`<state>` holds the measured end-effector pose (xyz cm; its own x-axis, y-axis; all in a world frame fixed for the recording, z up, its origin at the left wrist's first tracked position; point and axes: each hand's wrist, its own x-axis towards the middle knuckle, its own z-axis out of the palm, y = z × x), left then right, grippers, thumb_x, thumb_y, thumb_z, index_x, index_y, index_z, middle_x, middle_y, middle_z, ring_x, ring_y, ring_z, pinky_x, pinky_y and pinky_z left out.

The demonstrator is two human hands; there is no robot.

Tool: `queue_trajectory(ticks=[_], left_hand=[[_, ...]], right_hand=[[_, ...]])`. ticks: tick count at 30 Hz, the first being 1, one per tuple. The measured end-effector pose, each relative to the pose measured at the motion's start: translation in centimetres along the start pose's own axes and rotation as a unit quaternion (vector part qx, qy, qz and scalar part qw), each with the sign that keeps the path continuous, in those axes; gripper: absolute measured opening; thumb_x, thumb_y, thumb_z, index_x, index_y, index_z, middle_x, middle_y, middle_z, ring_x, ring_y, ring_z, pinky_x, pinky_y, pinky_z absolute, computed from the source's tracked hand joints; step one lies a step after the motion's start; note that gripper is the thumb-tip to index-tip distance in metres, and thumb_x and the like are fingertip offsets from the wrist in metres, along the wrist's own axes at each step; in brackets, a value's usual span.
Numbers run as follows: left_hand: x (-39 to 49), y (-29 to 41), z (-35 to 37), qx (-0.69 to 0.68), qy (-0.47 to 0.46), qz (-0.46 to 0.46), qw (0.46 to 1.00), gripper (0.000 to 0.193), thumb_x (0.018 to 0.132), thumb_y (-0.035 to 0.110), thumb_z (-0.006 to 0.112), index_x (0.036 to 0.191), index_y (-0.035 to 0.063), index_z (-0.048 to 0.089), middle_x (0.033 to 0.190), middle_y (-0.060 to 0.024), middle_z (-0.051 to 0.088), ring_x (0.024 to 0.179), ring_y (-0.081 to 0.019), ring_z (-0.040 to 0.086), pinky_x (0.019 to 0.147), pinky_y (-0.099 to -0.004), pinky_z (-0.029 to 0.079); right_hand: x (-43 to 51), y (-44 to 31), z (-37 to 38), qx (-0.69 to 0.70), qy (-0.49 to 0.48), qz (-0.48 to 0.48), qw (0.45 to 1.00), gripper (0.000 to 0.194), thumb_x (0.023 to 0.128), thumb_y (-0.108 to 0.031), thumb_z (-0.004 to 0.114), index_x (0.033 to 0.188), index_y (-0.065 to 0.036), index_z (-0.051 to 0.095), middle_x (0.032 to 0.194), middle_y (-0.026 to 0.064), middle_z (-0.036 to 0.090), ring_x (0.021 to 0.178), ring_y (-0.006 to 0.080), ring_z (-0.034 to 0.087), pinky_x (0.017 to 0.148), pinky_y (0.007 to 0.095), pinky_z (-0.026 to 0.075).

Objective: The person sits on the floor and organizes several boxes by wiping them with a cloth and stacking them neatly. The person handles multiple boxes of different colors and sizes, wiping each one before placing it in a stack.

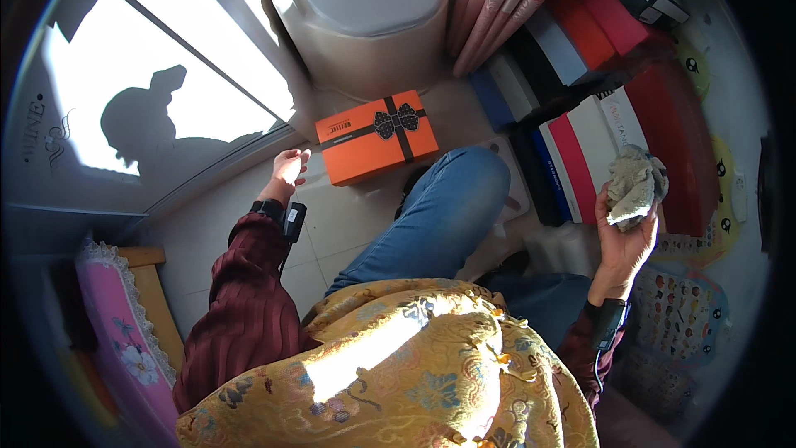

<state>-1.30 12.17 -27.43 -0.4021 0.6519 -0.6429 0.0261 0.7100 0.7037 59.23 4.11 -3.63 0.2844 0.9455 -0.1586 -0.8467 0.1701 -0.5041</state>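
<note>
A crumpled grey-green cloth (633, 183) is gripped in my right hand (622, 249), raised at the right beside stacked boxes. The nearest of these are a dark red box (675, 143) and a white box with a pink stripe (575, 162). My left hand (290, 168) holds nothing, its fingers loosely apart. It hovers just left of an orange box (377, 140) that lies on the tiled floor. Black ribbon bands and a dotted bow are printed or tied across that box; I cannot tell which.
A white closed-lid bin or toilet-like seat (367, 25) stands beyond the orange box. Pink curtains (504, 6) hang beside it. Glossy cabinet doors (186, 137) flank the left. A wooden piece with a pink lace-edged cloth (124, 317) is low left. Cartoon stickers (678, 311) cover the right wall.
</note>
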Motion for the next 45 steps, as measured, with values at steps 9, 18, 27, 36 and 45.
queue_trajectory(ticks=[9,18,27,36,45], left_hand=[[3.3,-8.0,6.1,-0.129,-0.133,-0.130,0.974,0.095,0.087,0.050,0.071,0.155,0.0085,0.019,0.157,-0.0169,0.023,0.137,-0.0473,0.030,0.105,-0.0677,0.035],[5.3,-7.0,7.8,-0.113,-0.081,-0.144,0.980,0.077,0.085,0.047,0.076,0.137,0.0007,0.042,0.134,-0.0230,0.044,0.117,-0.0431,0.049,0.088,-0.0639,0.048],[6.3,-8.8,7.9,-0.192,-0.157,-0.158,0.956,0.064,0.092,0.046,0.066,0.141,0.0100,0.044,0.138,-0.0137,0.045,0.116,-0.0397,0.051,0.094,-0.0629,0.041],[6.2,-11.1,9.3,-0.213,-0.191,-0.131,0.949,0.079,0.090,0.059,0.062,0.149,0.0146,0.034,0.151,-0.0173,0.035,0.131,-0.0461,0.040,0.103,-0.0737,0.028],[6.1,-11.2,10.1,-0.198,-0.207,-0.136,0.949,0.090,0.082,0.068,0.067,0.153,0.0265,0.030,0.161,-0.0097,0.020,0.144,-0.0438,0.018,0.102,-0.0777,0.023]], right_hand=[[2.0,9.1,4.1,-0.082,0.059,0.086,0.991,0.055,0.091,-0.018,0.068,0.139,-0.002,0.045,0.138,0.0173,0.054,0.125,0.0363,0.054,0.100,0.0556,0.047],[1.3,8.8,1.2,-0.080,0.146,0.095,0.982,0.046,0.094,-0.021,0.064,0.136,-0.007,0.051,0.136,0.0132,0.056,0.125,0.0329,0.054,0.100,0.0522,0.045],[-0.5,9.8,-0.2,-0.120,0.167,0.093,0.974,0.046,0.096,-0.023,0.060,0.137,-0.004,0.048,0.133,0.0140,0.057,0.123,0.0326,0.055,0.102,0.0547,0.044],[-2.1,8.7,-2.2,-0.058,0.180,0.106,0.976,0.044,0.096,-0.020,0.061,0.135,-0.005,0.049,0.133,0.0137,0.058,0.123,0.0318,0.055,0.104,0.0543,0.043],[-2.9,8.7,-3.7,-0.063,0.184,0.121,0.973,0.041,0.095,-0.020,0.062,0.132,-0.007,0.053,0.131,0.0103,0.060,0.122,0.0292,0.056,0.102,0.0501,0.044]])
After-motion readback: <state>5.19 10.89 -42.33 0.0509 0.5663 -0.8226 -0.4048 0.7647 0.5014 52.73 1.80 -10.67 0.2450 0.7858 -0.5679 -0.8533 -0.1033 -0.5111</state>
